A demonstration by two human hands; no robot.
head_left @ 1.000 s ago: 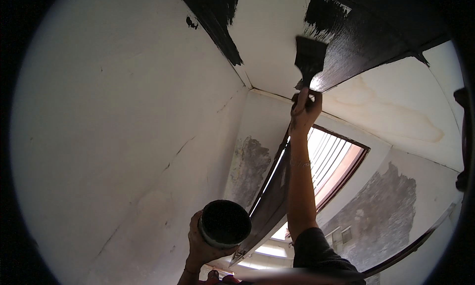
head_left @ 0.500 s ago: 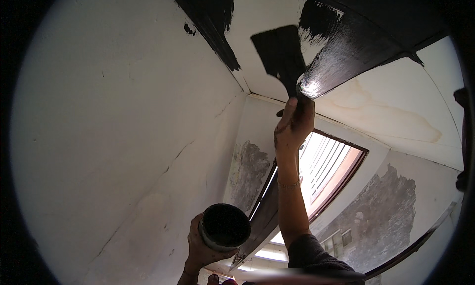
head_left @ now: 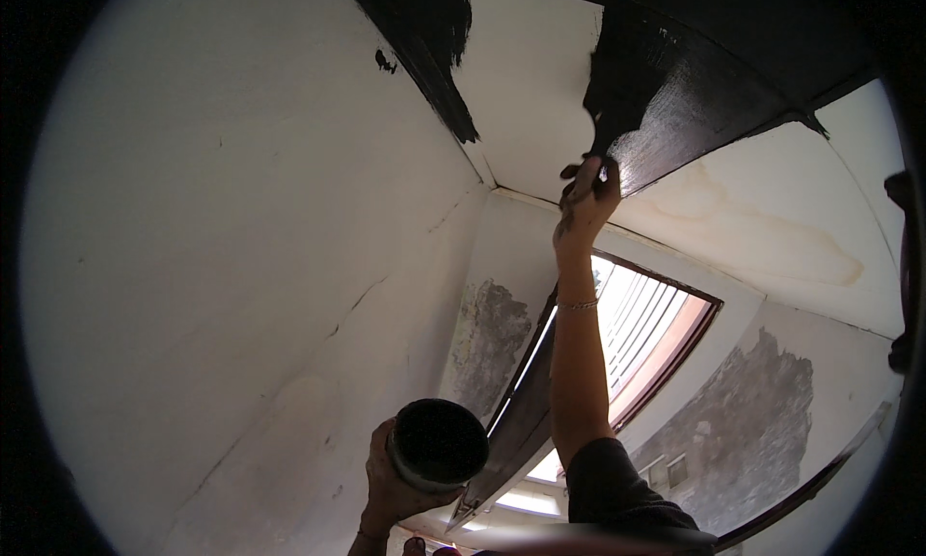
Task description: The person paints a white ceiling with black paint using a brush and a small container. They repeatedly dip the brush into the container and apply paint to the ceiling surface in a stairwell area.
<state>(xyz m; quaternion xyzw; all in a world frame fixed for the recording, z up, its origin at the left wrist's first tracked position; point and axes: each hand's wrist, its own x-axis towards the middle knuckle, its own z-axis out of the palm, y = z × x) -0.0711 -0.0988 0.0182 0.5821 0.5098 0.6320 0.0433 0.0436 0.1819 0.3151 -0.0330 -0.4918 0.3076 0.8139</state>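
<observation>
A wide dark paintbrush (head_left: 610, 108) is raised against wet black paint (head_left: 714, 83) on the white ceiling (head_left: 531, 54), its head merging visually with the paint. My right hand (head_left: 588, 194) grips its handle, arm stretched up, with dark smudges on the skin. My left hand (head_left: 391, 484) is wrapped round a round container (head_left: 436, 438) of black paint at lower centre, open top facing the camera. A separate black painted streak (head_left: 424, 64) lies along the ceiling's left edge.
A plain, cracked wall (head_left: 222, 267) fills the left. Ahead are a barred window (head_left: 646, 334) and a dark open door or shutter leaf (head_left: 521, 411). Grey peeled patches (head_left: 723, 421) mark the walls. A water stain (head_left: 772, 238) shows on the ceiling at right.
The brush swung left, then moved back right onto the black area. Black paint now covers more of the white gap beside it. My left hand with the container stays nearly still.
</observation>
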